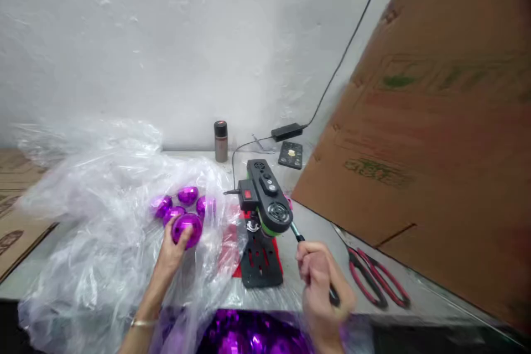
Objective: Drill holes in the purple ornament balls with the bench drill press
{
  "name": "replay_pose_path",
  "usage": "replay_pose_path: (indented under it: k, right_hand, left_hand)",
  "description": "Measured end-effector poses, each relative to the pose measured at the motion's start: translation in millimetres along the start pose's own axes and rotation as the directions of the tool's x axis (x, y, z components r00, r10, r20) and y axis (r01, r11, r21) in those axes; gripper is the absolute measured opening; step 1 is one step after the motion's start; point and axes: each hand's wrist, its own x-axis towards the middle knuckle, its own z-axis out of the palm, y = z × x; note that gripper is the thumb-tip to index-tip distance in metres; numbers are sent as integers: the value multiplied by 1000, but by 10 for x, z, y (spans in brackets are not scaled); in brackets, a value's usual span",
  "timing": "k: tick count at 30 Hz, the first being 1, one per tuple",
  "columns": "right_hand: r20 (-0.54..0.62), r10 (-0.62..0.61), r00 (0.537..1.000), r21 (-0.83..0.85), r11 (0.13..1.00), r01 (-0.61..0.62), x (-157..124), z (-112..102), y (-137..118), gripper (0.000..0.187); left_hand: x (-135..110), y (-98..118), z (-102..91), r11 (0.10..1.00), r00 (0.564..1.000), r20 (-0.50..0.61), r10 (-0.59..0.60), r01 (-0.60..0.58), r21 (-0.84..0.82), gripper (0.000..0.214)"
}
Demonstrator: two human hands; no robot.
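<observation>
1. Head view showed, nearest me, a heap of shiny purple pieces (249,340) at the bottom edge, cut off by the frame, so I could not make out their full shape.
2. My left hand (172,254) was curled around a glossy purple egg-shaped shell (187,228), fingers half closed under it. It was mirror-bright, rounded and smooth, and I held it over the clear plastic bag (95,221).
3. My right hand (321,282) was closed in a fist on a thin dark-handled tool (299,235), whose tip pointed up toward the machine. The hand was blurred, and the lower end of the tool was hidden in my grip.
4. Between my hands stood a small black machine (265,204) with a green band, a red switch and a perforated black base on a red mat (232,254).
5. Just beyond the held shell, more purple shells (182,202) lay together on the plastic, partly veiled by its folds.
6. Red-handled scissors (375,276) lay to the right on the pale tabletop (315,221), beside a leaning sheet of brown cardboard (435,138).
7. Farther back stood a small grey bottle (220,141) with a dark cap, a power adapter (287,131) with its cable, and a dark flat device (291,155).
8. Behind everything rose a rough white wall (166,38).
</observation>
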Motion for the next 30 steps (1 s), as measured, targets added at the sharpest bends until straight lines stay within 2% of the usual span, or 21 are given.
replay_pose_path:
  k: [3, 5, 8, 10, 14, 17, 22, 25, 30]
  right_hand:
    - [-40, 40, 998, 16, 999, -40, 61, 21, -93, 38]
    - [-52, 62, 997, 10, 998, -62, 141, 43, -175, 40]
    - [-28, 88, 996, -21, 996, -89, 282, 72, -294, 44]
    - [-4, 93, 996, -34, 995, -93, 344, 79, -339, 44]
    - [21, 80, 997, -32, 996, -79, 362, 63, -341, 41]
    - [31, 49, 998, -31, 998, -48, 349, 48, -334, 40]
    - [76, 41, 996, -42, 998, -38, 343, 20, -340, 37]
    - [95, 56, 994, -40, 998, -52, 321, 1, -324, 35]
    - [105, 76, 992, -17, 997, -75, 274, -19, -290, 34]
  left_hand:
    - [-266, -16, -12, 974, 998, 11, -64, 64, -217, 84]
    - [-478, -10, 57, 926, 987, 90, -136, 159, -344, 71]
    - [-789, -36, 296, 853, 935, 279, -218, 322, -410, 62]
    - [-920, -132, 504, 857, 921, 337, -197, 328, -396, 64]
    - [-894, -495, 860, 953, 950, 295, -103, 179, -243, 77]
    - [-750, -757, 985, 994, 960, 278, 26, 4, -105, 85]
    - [-660, -1002, 996, 977, 950, 276, 149, -185, 109, 83]
    - [-680, -1072, 979, 916, 916, 317, 245, -326, 236, 77]
    - [-674, -1093, 977, 872, 867, 423, 264, -402, 279, 75]
